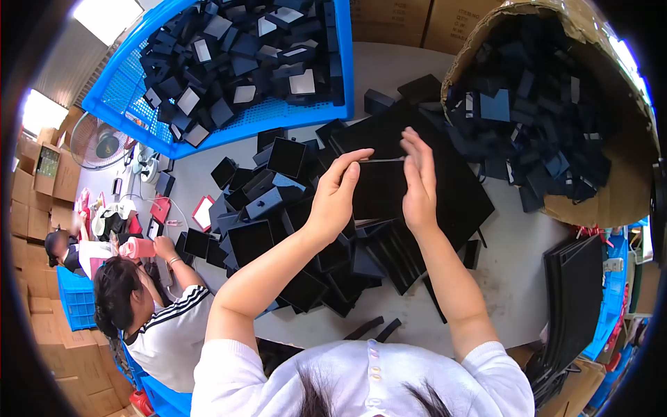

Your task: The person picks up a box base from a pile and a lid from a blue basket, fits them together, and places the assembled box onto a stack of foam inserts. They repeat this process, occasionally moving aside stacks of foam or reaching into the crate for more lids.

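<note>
A dark square box (pixel 379 187) with pale edges lies between my hands, above a large black panel (pixel 458 198). My left hand (pixel 333 200) is along its left side, with fingers stretched forward and the thumb apart near the upper left corner. On the opposite side, my right hand (pixel 420 184) is flat with fingers extended and slightly blurred, its palm facing the box. Several thin black trays (pixel 392 254) lean in a row just below. To the left of my left hand spreads a heap of small dark open boxes (pixel 251 240).
A blue crate (pixel 344 62) full of small dark boxes stands at the back left. At the back right, a torn cardboard carton (pixel 590 208) holds more. Black panels (pixel 573 299) are stacked at the right. A co-worker (pixel 167 320) sits at the left, near a fan (pixel 101 142).
</note>
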